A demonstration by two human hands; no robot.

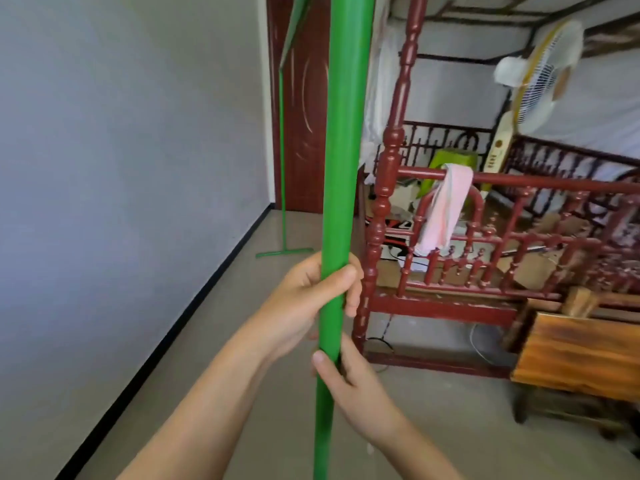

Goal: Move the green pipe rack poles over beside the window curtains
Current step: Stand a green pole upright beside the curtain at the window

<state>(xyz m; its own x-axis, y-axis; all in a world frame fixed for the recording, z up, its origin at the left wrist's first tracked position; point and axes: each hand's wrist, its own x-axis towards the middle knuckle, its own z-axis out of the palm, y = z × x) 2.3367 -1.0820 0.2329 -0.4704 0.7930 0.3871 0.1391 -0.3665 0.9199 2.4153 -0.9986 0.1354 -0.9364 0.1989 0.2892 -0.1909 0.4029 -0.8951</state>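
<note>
A thick green pole point(341, 150) stands upright right in front of me and runs from the top edge to the bottom edge of the head view. My left hand point(311, 299) is wrapped around it at waist height. Just below, my right hand point(349, 379) grips the same pole, thumb on its front. A second, thinner green pole point(282, 161) with a flat cross foot point(284, 252) stands on the floor further back by the left wall, joined at the top by a slanted green bar point(294, 26). No window curtains show.
A red carved wooden bed frame point(388, 188) stands close on the right, with a pink cloth point(441, 209) over its rail. A white fan point(540, 81) stands behind. A wooden table point(581, 355) sits at lower right. A dark red door point(304, 109) is at the back. Grey wall on the left.
</note>
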